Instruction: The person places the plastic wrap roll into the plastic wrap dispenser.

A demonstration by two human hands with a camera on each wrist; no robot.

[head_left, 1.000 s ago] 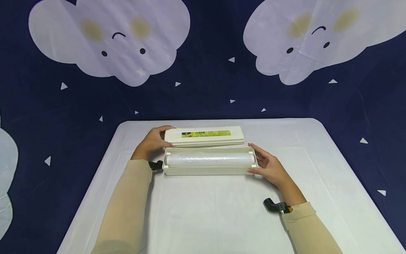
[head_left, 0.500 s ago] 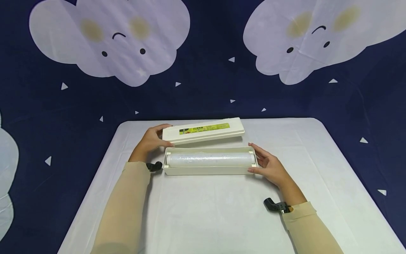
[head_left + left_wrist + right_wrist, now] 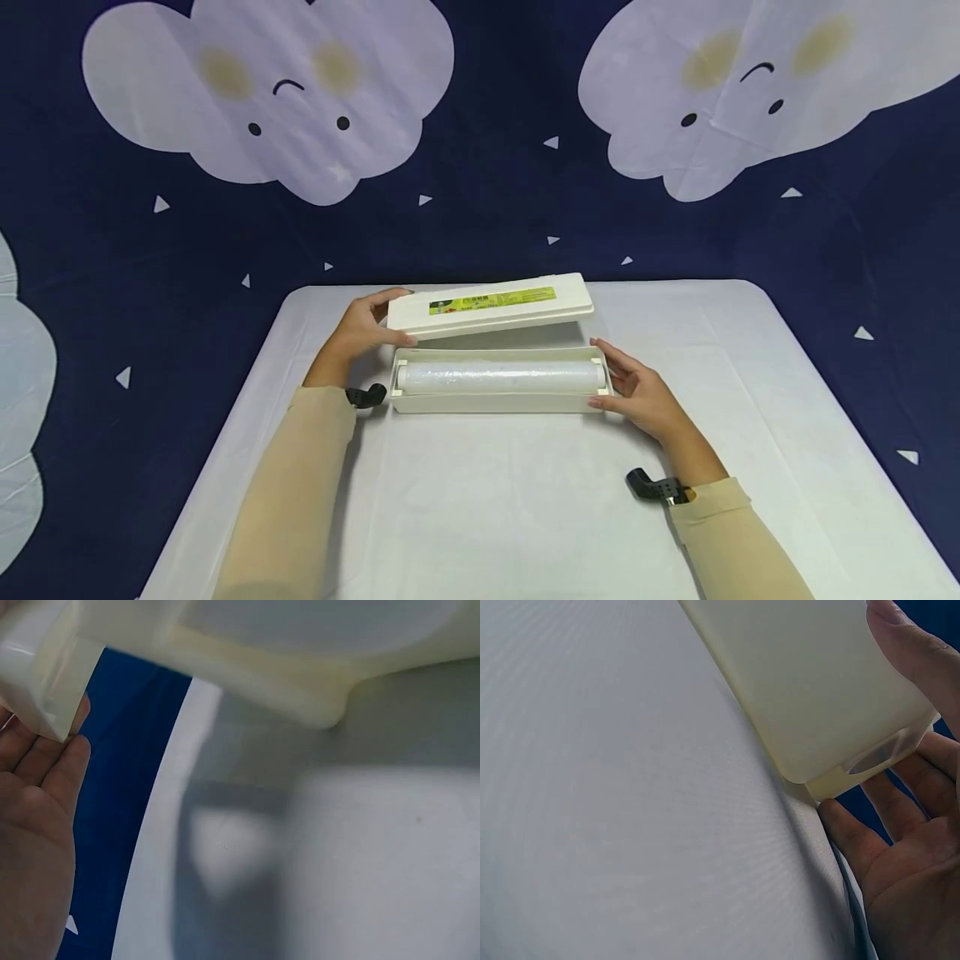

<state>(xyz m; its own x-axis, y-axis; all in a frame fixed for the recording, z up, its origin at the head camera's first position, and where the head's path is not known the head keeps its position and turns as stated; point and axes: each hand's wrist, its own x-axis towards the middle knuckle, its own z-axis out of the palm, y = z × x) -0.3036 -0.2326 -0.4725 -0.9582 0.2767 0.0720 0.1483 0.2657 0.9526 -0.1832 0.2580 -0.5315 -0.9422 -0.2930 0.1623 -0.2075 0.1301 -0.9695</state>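
Note:
In the head view, my left hand [image 3: 358, 329] grips the left end of a long cream plastic lid [image 3: 517, 319], thumb in front and fingers behind. The lid bears a green-and-yellow label [image 3: 491, 301] and slants, its right end raised. Before it sits the matching open box [image 3: 491, 405], with a roll of cling film [image 3: 498, 377] lying lengthwise inside. My right hand [image 3: 641, 398] holds the box's right end between thumb and fingers. The right wrist view shows that box end [image 3: 832, 697] close up, with an oval opening and my fingers [image 3: 855, 832] around it.
A white cloth [image 3: 495, 508] covers the table beneath the box. Behind the table's far edge hangs a dark blue curtain [image 3: 495, 217] printed with clouds and small white triangles. A black camera mount [image 3: 656, 486] sits on the right wrist, another mount [image 3: 366, 396] on the left.
The lid has risen from nearly level behind the box, its right end swinging up and away. My left hand keeps its grip on it. My right hand and the box stay in place.

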